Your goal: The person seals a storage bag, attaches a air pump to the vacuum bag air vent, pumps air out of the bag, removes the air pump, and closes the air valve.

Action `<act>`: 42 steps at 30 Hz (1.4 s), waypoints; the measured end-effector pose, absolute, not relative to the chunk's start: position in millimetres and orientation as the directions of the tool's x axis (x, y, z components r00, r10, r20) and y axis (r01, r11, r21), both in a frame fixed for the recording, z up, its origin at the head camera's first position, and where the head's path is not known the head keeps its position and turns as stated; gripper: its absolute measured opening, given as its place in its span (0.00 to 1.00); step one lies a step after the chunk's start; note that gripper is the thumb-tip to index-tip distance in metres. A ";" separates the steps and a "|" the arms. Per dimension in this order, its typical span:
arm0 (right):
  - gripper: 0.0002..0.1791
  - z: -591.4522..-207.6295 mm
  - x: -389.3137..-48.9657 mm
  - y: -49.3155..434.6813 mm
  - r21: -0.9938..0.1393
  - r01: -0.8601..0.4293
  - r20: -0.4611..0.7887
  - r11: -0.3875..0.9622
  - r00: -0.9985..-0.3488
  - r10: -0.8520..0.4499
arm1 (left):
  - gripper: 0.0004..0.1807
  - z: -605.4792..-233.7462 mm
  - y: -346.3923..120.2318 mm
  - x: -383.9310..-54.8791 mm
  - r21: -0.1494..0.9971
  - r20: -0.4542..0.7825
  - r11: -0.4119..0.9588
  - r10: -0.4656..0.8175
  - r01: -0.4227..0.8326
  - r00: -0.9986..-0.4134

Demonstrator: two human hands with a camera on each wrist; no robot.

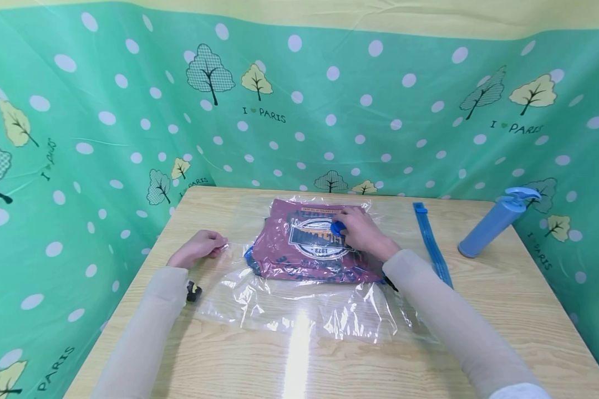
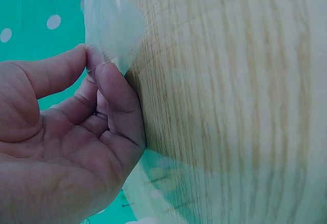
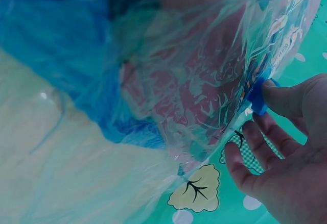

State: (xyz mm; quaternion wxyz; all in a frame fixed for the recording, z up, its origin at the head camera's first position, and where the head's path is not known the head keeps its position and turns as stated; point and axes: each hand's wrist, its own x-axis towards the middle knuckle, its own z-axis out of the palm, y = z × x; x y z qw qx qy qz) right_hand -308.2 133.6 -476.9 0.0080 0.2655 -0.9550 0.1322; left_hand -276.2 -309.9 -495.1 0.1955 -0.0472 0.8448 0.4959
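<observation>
A clear plastic storage bag (image 1: 259, 316) lies flat on the table, with a folded maroon garment (image 1: 274, 238) with printed lettering inside. Blue fabric (image 3: 92, 81) shows beneath the maroon one in the right wrist view. My right hand (image 1: 364, 234) is over the garment, its thumb and fingers pinching a round blue valve cap (image 3: 257, 99) on the bag's upper face. Off to the left, my left hand (image 1: 199, 247) pinches the bag's edge between thumb and curled index finger. Close up in the left wrist view, the clear film (image 2: 110, 20) rises from those fingertips.
A blue hand pump (image 1: 494, 224) stands tilted at the table's right side. Between it and the bag lies a long blue strip (image 1: 433, 244), partly behind my right forearm. A polka-dot curtain (image 1: 329, 138) hangs around the wooden table (image 1: 379, 371).
</observation>
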 end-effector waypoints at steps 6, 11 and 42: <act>0.24 -477.0 -307.8 134.4 -0.244 -0.514 0.069 0.822 -0.855 -0.514 | 0.14 -494.5 -309.0 -275.2 0.827 -0.368 0.497 0.126 -0.262 -0.921; 0.26 -477.5 -308.4 135.0 -0.240 -0.530 0.066 0.813 -0.845 -0.531 | 0.13 -494.8 -308.0 -275.2 0.828 -0.370 0.494 0.121 -0.267 -0.921; 0.27 -477.2 -312.7 131.8 -0.261 -0.537 0.080 0.803 -0.840 -0.536 | 0.13 -497.4 -310.5 -278.6 0.810 -0.388 0.512 0.104 -0.285 -0.916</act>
